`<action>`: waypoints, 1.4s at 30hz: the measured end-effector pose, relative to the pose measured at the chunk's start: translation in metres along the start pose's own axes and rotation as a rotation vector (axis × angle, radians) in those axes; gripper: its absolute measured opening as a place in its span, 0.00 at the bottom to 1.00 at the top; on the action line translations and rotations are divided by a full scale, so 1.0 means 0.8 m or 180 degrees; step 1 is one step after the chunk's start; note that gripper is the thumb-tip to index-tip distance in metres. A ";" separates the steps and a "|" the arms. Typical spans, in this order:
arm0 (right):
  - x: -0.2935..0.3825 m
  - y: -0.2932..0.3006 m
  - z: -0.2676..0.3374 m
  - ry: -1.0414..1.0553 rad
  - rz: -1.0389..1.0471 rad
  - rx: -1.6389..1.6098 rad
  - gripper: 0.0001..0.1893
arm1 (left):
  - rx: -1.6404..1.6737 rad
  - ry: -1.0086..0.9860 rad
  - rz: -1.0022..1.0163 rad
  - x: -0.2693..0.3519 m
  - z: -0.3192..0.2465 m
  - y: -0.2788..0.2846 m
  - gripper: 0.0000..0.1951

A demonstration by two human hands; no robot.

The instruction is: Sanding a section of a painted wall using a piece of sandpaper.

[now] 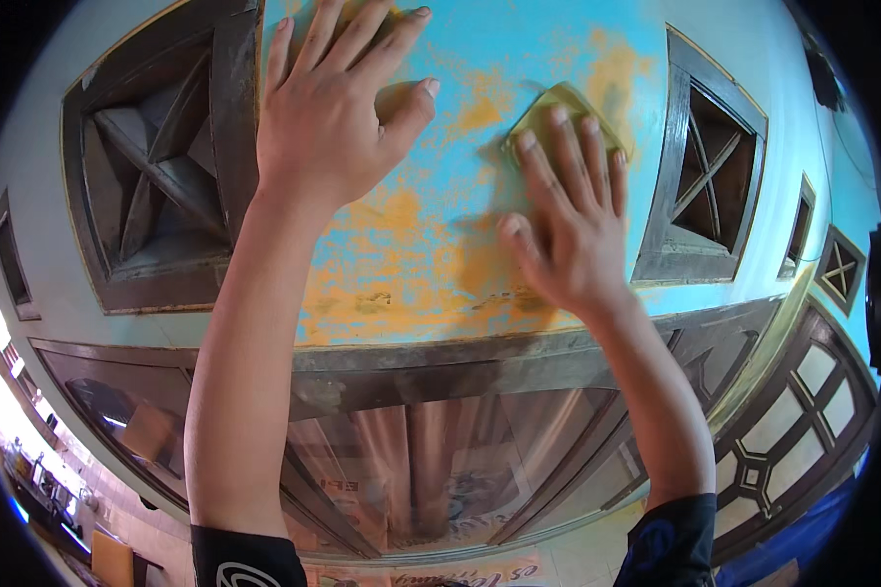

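Note:
Before me is a wall [448, 176] with turquoise paint worn through to orange in patches. My right hand [569, 205] lies over a folded yellowish sheet [562, 95], which looks like sandpaper, and presses it against the wall. Its fingers are spread over the sheet, and the sheet's upper corner points up. My left hand [330, 110] is at the wall to the upper left, fingers apart, with no object visible in it. Shadow and an orange patch show behind its fingertips.
Dark wooden vent frames with crossed bars flank the patch, one at left [154, 158] and one at right [708, 158]. Below runs a wooden window frame [448, 359] with reflective glass [440, 469]. A panelled door [785, 411] stands at the lower right, beside blue sheeting [785, 543].

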State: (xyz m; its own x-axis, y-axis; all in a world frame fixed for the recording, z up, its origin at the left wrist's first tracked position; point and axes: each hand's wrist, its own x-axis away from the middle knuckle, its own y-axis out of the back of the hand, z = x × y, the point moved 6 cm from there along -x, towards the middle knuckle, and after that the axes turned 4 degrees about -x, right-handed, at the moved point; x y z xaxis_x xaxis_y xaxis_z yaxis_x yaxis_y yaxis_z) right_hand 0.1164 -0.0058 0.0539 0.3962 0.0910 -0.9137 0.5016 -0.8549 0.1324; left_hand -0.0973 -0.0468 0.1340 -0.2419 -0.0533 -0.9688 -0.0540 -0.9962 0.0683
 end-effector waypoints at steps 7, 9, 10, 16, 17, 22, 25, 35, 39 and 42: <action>0.061 -0.029 0.064 0.1535 0.1413 -0.0761 0.31 | 0.0005 -0.0011 0.0020 0.003 0.003 0.002 0.30; 0.013 -0.009 0.012 0.0797 0.0932 -0.0110 0.32 | 0.0190 0.0005 -0.0010 0.002 0.001 -0.001 0.30; -0.005 -0.001 -0.022 0.0541 0.0548 -0.0011 0.32 | 0.0201 0.0004 -0.0004 0.002 -0.001 -0.002 0.30; 0.011 -0.008 0.010 0.0262 0.0335 -0.0173 0.35 | 0.0065 0.0065 0.0002 0.006 0.001 -0.006 0.30; 0.035 -0.018 0.038 0.0444 0.0776 -0.0336 0.36 | 0.0065 0.0019 -0.0106 0.010 0.005 -0.012 0.30; 0.042 -0.017 0.032 0.1001 0.1114 -0.0366 0.33 | 0.0110 0.0068 0.0064 0.004 0.001 -0.004 0.30; -0.015 0.011 -0.050 0.0264 0.0002 -0.0068 0.33 | 0.0126 -0.0060 -0.0200 0.003 -0.002 -0.001 0.30; 0.083 -0.013 0.053 0.1186 0.1253 -0.0583 0.36 | 0.0285 0.0113 0.0112 0.000 -0.011 0.009 0.31; 0.014 0.018 -0.014 0.0642 0.0684 -0.0330 0.30 | -0.0177 -0.0296 -0.0631 0.014 -0.008 -0.004 0.26; 0.000 0.032 -0.046 0.0171 0.0034 0.0120 0.30 | -0.0218 -0.0274 -0.0628 0.010 -0.020 -0.001 0.28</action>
State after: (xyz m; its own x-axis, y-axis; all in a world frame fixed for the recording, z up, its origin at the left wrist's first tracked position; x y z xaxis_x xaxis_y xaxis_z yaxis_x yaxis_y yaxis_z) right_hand 0.1573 -0.0088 0.0717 0.4425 0.1081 -0.8902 0.4682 -0.8745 0.1265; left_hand -0.0839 -0.0472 0.1227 -0.3149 0.1464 -0.9378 -0.0434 -0.9892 -0.1398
